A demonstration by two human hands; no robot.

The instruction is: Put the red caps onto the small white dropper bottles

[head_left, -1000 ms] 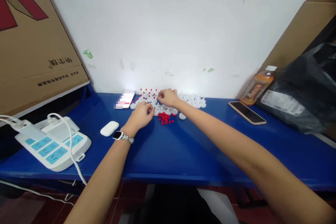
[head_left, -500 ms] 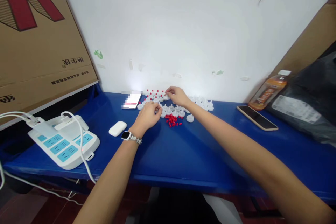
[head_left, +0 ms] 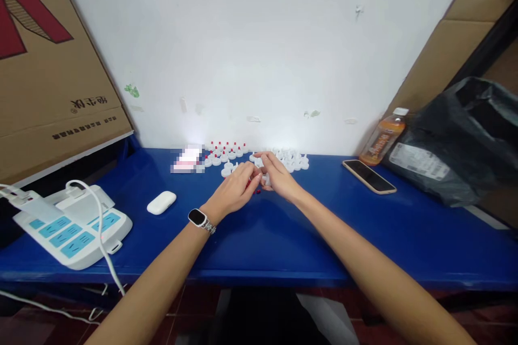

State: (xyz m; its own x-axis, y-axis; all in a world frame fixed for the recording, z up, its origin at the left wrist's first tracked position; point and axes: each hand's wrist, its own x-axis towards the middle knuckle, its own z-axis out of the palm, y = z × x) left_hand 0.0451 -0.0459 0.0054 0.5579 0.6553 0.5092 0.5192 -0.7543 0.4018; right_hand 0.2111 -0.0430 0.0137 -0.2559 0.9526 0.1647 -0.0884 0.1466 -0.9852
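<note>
My left hand (head_left: 237,186) curls with fingers and thumb drawn together over the small red caps (head_left: 258,192), which it mostly covers. Close against it, my right hand (head_left: 279,175) bends its fingers around the spot where white nozzle lids (head_left: 265,179) show. What either hand's fingertips hold is hidden. Beyond my left hand stand rows of white lids with red tips (head_left: 216,160). Bare white nozzle lids (head_left: 297,161) are bunched behind my right hand, and a few more (head_left: 227,170) sit just past my left fingers.
On the blue table (head_left: 259,242) lie a white earbud case (head_left: 162,202), a power strip (head_left: 73,232) with cables and a phone (head_left: 369,176). A lit, blurred screen (head_left: 188,159) lies near the wall. An orange drink bottle (head_left: 382,137) and dark plastic bag (head_left: 441,145) stand right.
My right hand has come back from the red-tipped rows to meet my left hand over the red caps. The view has swung somewhat to the right.
</note>
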